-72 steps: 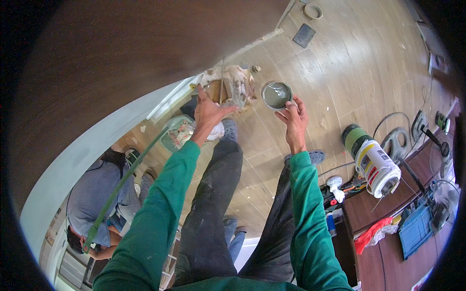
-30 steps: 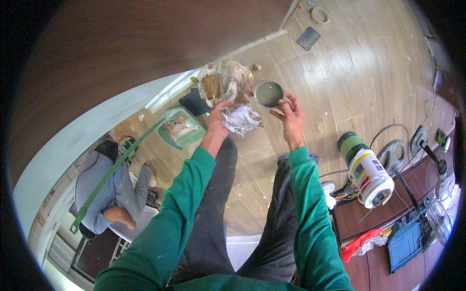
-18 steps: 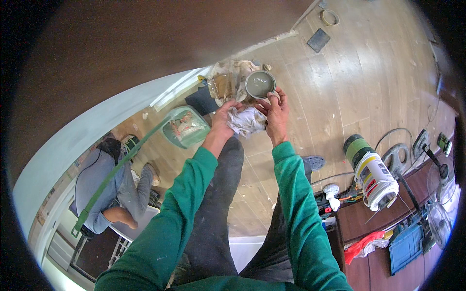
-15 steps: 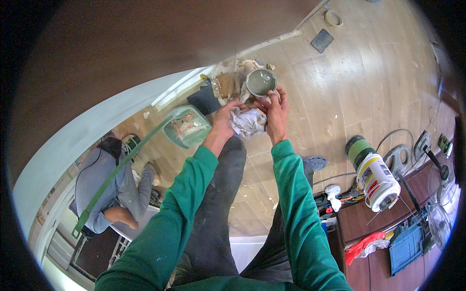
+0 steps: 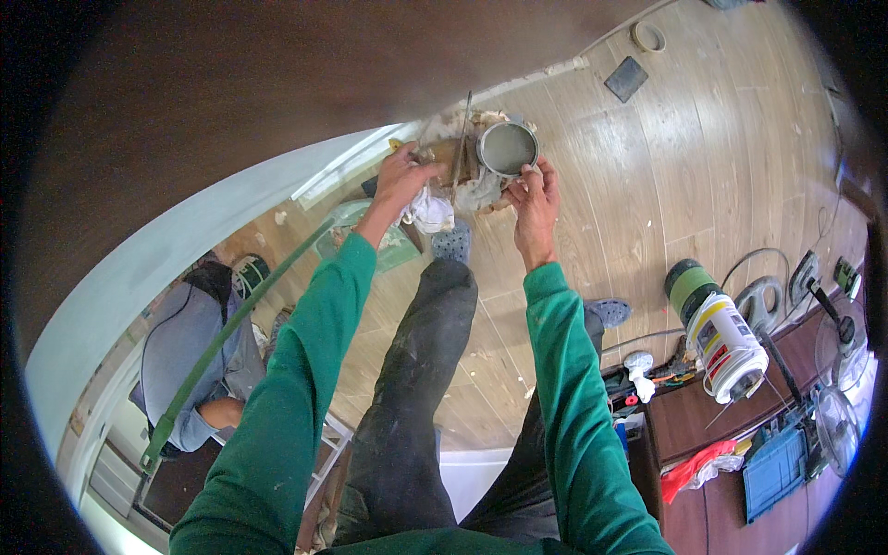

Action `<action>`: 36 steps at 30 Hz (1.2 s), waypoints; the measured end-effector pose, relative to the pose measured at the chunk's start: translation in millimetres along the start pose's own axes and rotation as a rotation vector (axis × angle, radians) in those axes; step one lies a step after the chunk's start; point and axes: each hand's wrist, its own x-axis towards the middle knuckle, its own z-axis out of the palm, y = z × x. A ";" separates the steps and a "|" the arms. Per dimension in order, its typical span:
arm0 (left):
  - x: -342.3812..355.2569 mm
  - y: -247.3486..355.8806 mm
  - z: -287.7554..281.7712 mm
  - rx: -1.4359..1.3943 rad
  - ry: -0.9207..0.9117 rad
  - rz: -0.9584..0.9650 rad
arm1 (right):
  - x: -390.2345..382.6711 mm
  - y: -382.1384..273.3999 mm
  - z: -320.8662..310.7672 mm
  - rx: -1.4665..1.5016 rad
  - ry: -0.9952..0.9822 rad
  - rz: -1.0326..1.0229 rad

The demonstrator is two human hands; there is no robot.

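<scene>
Evidently hands apart: right hand (image 5: pixel 533 190) pinches round tin (image 5: pixel 508 149) by near rim, above floor (image 5: pixel 601 176), mouth up, likely against spills; left hand (image 5: pixel 398 180) splayed beside white rag (image 5: pixel 431 213), grip unclear.

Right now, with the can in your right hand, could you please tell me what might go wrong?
The right hand grips the can near one side of its rim, so it could tip, spilling its grey contents on the wood-look floor. The white cloth by the left hand might fall onto the clog close below. The long green handle slants past the co-worker and could get knocked.
</scene>
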 end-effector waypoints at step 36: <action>-44.5 26.8 60.8 0.593 0.244 0.253 | -7.8 4.4 22.7 0.052 0.119 -0.035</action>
